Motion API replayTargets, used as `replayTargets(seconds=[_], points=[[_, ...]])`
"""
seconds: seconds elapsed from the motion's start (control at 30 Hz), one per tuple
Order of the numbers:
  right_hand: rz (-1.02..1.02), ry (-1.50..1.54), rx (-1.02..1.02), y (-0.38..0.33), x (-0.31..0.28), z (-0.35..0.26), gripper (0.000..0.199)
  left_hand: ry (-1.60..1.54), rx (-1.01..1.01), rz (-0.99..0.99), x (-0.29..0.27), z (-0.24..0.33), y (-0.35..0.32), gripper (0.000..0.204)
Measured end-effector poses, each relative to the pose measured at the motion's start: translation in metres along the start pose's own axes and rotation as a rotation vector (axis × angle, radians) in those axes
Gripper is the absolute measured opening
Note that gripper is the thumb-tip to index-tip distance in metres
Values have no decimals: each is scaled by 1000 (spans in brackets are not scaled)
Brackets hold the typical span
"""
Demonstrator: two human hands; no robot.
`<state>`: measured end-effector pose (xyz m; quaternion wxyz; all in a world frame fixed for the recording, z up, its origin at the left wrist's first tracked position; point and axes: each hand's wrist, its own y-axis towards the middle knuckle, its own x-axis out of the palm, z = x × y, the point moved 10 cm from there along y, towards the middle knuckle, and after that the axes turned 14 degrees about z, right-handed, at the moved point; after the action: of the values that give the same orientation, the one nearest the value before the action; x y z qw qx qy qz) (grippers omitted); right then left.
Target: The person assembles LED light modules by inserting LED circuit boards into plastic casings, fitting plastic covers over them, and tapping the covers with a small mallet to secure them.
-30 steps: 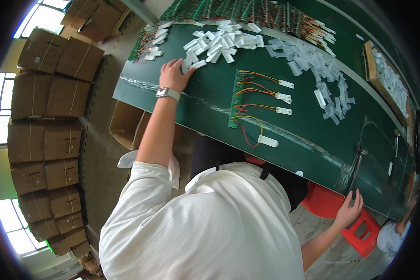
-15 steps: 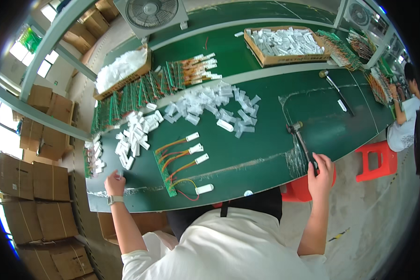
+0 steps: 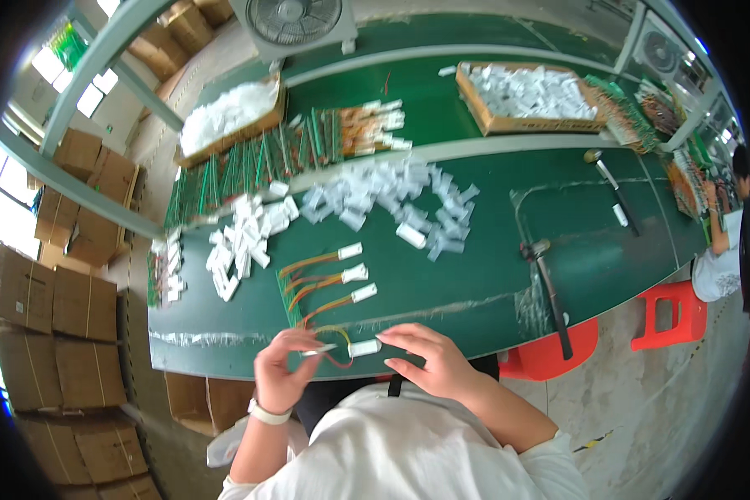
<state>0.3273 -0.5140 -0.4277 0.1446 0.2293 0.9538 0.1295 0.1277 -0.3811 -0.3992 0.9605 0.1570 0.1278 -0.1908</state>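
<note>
At the near edge of the green workbench (image 3: pixel 492 275), the left hand (image 3: pixel 282 371) and the right hand (image 3: pixel 429 360) meet over one wire harness (image 3: pixel 346 350): a small white connector block with red and orange leads curling beneath it. The left fingers are pinched together on the wire end of it, while the right fingers lie loosely spread, their tips touching the white block. Just beyond the hands, three finished harnesses (image 3: pixel 329 279) lie in a row, each with orange and red wires running left from a white connector. Farther off, a loose scatter of white connector housings (image 3: pixel 392 204) spreads across the middle of the bench, too many to count, with a smaller heap (image 3: pixel 242 242) to its left. To the right lie two long dark-handled tools (image 3: pixel 550 292), well apart from the hands. On the far shelf stand two shallow cardboard trays of white parts (image 3: pixel 529 96), rows of green and orange wire bundles (image 3: pixel 308 142) between them, and one fan (image 3: pixel 296 21) behind. Stacked cardboard boxes (image 3: pixel 54 308) fill the left, and two red stools (image 3: pixel 671 312) stand at the right.
</note>
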Motion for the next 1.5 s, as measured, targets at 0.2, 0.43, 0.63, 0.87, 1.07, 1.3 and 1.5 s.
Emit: replayTargets(seconds=[0.2, 0.43, 0.63, 0.87, 1.07, 1.3, 1.5], points=[[-175, 23, -69, 1, 26, -24, 36, -81, 178, -260, 55, 26, -13, 19], [-139, -108, -77, -10, 22, -1, 34, 196, 241, -196, 52, 3, -20, 39], [77, -429, -201, 0, -17, 2, 37, 770, 359, -97, 28, -33, -36, 32], [96, -505, -173, -3, -28, 18, 35, 732, 333, -125, 8, -30, -39, 29], [91, -570, -168, 3, -22, 22, 32, 767, 405, -57, 22, -16, 6, 24], [110, -638, -251, 18, 15, 18, 31, 803, 432, -111, 58, -36, 35, 21], [65, -692, -352, 10, 45, 21, 29, 743, 314, -157, 67, -49, 36, 11]])
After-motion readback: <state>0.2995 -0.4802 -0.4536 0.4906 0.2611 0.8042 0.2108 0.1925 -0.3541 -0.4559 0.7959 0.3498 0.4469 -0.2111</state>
